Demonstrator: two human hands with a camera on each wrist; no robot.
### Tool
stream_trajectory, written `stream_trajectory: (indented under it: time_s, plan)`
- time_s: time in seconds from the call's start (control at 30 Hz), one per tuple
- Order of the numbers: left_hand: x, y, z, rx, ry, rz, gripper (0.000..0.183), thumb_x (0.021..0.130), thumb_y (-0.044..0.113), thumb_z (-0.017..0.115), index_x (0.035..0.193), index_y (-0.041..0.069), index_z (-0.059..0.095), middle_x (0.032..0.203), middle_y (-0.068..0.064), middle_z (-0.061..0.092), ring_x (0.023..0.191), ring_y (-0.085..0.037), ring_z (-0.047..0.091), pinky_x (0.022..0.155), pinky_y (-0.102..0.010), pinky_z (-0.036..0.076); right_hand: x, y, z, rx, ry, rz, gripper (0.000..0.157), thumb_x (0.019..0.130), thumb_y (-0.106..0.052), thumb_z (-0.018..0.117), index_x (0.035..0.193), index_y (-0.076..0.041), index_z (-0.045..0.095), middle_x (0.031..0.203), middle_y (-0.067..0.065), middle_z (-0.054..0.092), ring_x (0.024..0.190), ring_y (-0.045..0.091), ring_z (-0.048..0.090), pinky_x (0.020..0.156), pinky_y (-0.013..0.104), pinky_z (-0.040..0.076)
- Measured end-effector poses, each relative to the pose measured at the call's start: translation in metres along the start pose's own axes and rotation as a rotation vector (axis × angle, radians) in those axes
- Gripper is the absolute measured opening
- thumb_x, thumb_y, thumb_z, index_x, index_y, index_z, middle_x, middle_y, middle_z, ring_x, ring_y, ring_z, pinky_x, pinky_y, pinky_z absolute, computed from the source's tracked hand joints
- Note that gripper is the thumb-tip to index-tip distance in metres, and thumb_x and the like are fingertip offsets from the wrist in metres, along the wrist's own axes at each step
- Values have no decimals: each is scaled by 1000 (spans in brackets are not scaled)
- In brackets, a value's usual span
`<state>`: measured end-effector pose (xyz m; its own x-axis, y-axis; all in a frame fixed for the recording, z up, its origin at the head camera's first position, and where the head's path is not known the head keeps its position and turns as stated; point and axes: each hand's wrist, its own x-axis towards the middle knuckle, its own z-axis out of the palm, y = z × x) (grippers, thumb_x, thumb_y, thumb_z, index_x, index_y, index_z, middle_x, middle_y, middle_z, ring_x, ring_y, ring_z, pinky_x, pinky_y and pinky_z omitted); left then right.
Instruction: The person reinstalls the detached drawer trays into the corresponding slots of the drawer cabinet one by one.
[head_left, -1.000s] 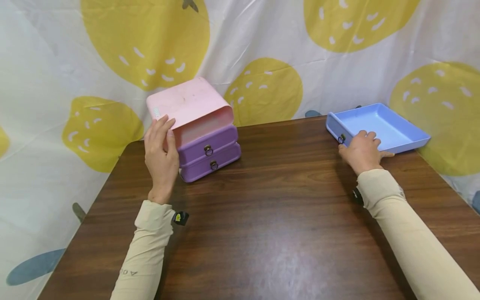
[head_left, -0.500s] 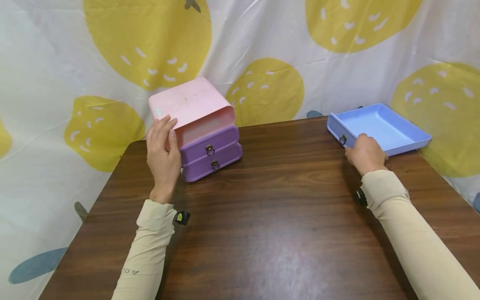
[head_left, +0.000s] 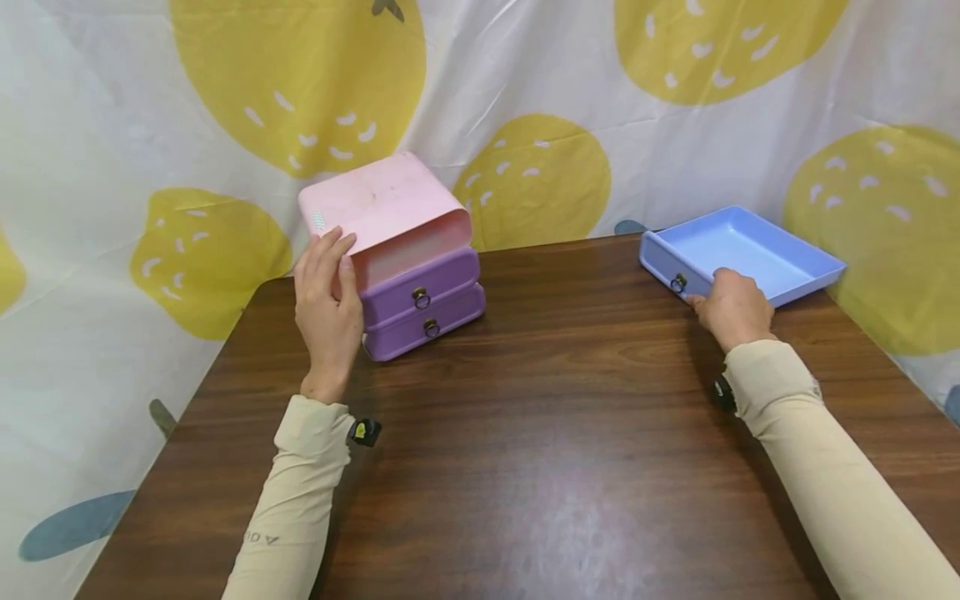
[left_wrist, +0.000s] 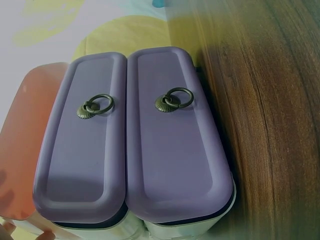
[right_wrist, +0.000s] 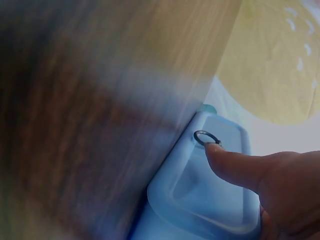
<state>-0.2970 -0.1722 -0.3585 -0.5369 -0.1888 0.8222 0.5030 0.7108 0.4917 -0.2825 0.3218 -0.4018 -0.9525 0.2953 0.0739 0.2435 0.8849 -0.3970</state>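
In the head view a pink drawer case with an open, hollow front tops a stack at the left. Below it are two purple drawers, whose ring pulls also show in the left wrist view. My left hand rests on the pink case's near left corner, its fingers fairly straight on the top. At the far right my right hand grips the front wall of a light blue drawer. In the right wrist view the thumb lies on its front face beside the ring pull; the other fingers are mostly hidden.
All of this stands on a dark wooden table. Close behind the stack and the blue drawer hangs a white curtain with large yellow fruit prints. The table's left and right edges are in view.
My right hand has shifted from open fingers over the blue drawer's edge to a grip on its front wall. The drawer has moved slightly left. My left hand stays on the pink case.
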Motion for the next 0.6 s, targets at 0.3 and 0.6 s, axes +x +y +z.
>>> stream_trajectory:
  time_s: [0.3,0.6]
  plan:
    - [1,1,0,-12,0,-20,28,103,27,51,123,25,70,139,8,62,144,-18,43,122,-31,32,-1,-3,0,11,23,-38,49,91,-29,69,126,3,58,114,39,60,100,56,59,72,62,49]
    - [0,0,0,-8,-3,-23,28,103,28,51,123,25,70,139,8,62,144,-17,42,122,-31,32,-1,-11,4,80,50,-138,53,92,-24,69,137,-2,54,129,34,58,113,53,56,86,64,46]
